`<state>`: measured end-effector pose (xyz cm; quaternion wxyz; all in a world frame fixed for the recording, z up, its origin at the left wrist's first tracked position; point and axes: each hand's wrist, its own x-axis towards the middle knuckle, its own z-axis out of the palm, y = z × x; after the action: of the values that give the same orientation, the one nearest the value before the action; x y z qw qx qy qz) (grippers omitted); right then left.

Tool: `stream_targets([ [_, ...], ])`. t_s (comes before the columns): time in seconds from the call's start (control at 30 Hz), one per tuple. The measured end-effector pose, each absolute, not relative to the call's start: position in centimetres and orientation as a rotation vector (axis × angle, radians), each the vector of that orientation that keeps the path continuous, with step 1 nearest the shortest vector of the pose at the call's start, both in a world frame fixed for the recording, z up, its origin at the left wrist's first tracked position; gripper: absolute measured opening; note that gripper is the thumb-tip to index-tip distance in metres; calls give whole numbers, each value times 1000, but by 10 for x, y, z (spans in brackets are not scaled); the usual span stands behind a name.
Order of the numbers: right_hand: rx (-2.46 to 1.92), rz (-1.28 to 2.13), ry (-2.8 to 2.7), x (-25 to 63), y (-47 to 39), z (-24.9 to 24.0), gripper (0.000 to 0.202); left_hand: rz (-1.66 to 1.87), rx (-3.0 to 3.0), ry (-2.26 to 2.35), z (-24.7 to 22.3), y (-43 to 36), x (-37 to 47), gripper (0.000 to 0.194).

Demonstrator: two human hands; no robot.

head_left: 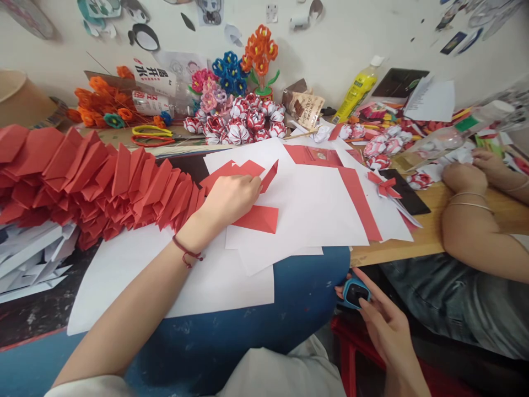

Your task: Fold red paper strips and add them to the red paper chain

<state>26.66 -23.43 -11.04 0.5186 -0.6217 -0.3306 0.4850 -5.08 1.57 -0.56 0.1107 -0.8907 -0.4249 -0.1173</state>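
Note:
My left hand (236,197), with a red cord bracelet at its wrist, is closed over the paper on the table. A folded red paper piece (270,176) sticks up at its fingertips, which are largely hidden from me. Under and beside this hand lie a flat red paper strip (258,219) and more red paper. Below the table's edge, my right hand (382,317) grips a small blue device (356,292) with a dark face, thumb across it. Left of my left hand stretches a long row of folded red paper pieces (136,182).
White sheets (306,215) cover the middle. Behind them stand red-and-white paper flowers (239,127), an orange flower pot piece (260,55), scissors (152,135) and a yellow bottle (357,91). At right, another person's hands (465,176) work near a clear bottle (442,143).

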Motion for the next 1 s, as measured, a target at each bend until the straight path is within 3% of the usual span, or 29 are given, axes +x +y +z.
stream_targets([
  [0.63,-1623,887,-824,254,-225,-113,44,-334,-2619,-1253,-6,15,-51,29],
  [1.0,-1623,973,-774,256,-227,-112,42,-348,-2643,-1263,-6,15,-51,30],
])
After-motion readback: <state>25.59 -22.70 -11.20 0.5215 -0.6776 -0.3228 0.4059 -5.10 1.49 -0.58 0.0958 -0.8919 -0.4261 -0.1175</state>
